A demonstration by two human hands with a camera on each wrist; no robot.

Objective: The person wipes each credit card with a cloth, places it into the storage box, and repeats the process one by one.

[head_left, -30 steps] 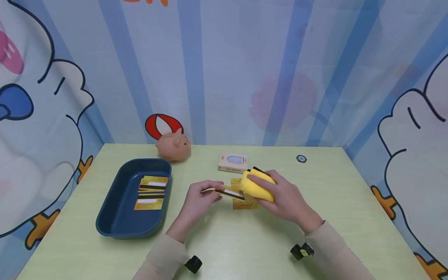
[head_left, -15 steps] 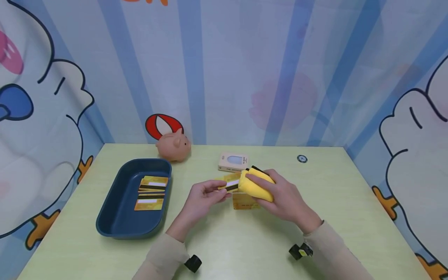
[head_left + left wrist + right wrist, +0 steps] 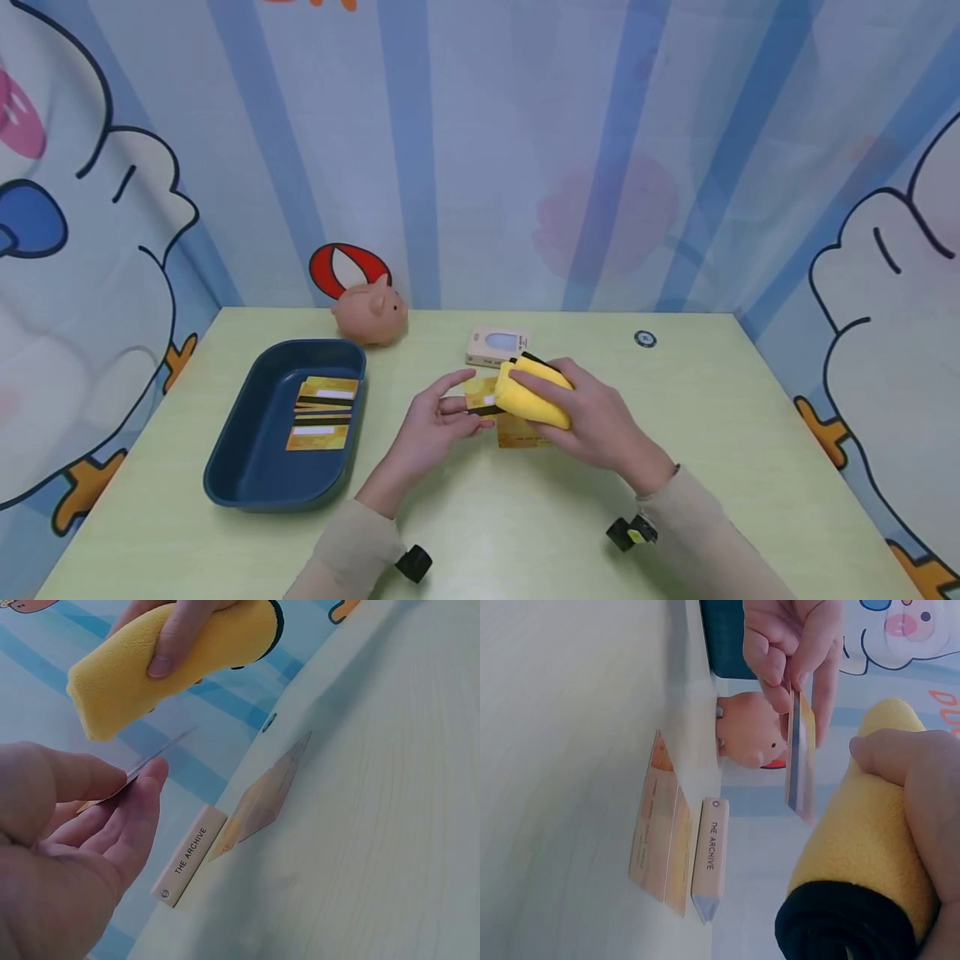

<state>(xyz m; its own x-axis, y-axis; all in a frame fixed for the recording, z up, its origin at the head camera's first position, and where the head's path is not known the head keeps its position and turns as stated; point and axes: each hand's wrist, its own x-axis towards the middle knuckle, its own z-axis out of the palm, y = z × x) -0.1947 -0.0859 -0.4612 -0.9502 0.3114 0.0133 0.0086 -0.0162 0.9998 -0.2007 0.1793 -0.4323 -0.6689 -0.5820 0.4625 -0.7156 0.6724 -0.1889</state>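
Observation:
My left hand (image 3: 429, 423) pinches one end of a gold bank card (image 3: 800, 761) with a dark stripe, above the table. Its thumb (image 3: 82, 776) lies on the card and one finger is raised in the head view. With my right hand (image 3: 600, 412) I grip a rolled yellow cloth (image 3: 531, 398) with a black edge. The cloth overlaps the card's right part in the head view; the right wrist view shows a gap between them. Below, more gold cards (image 3: 658, 832) lie on the table, partly hidden by the cloth from above.
A dark blue tray (image 3: 225, 467) on the left has several gold cards (image 3: 318, 435) in it. Behind it stands a piggy bank (image 3: 370, 313). A small box (image 3: 495, 343) lies beyond my hands, and a round chip (image 3: 645, 339) at the back right. A patterned curtain hangs behind.
The card in my left hand has tilted so its striped face shows more. My right hand has moved left with the cloth, over the card. A left finger has lifted.

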